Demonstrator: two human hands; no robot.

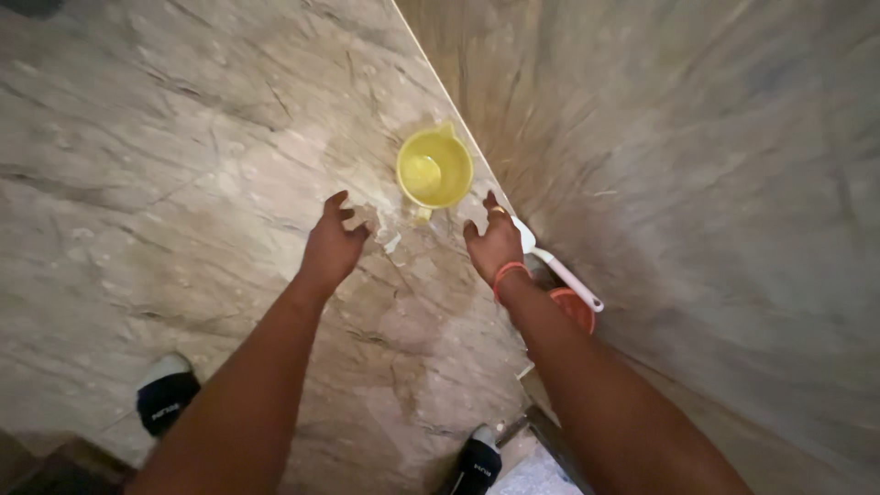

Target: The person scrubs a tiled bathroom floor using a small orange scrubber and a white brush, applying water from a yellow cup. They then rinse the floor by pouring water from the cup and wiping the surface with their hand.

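Observation:
A yellow plastic jug (pixel 434 169) stands on the marble floor (pixel 165 183) against the wall, seen from above with a little water inside. My left hand (pixel 332 243) hovers just left of and below the jug, fingers apart, holding nothing. On the jug's right, my right hand (pixel 495 246) reaches toward it; it wears a ring and an orange wristband and also holds nothing. A white long-handled scoop (pixel 561 269) lies just beyond my right hand, at the foot of the wall.
The marble wall (pixel 697 183) rises on the right. An orange bucket (pixel 576 308) sits by the wall, partly hidden by my right forearm. My feet in black sandals (pixel 165 400) stand at the bottom. The floor around the jug looks wet.

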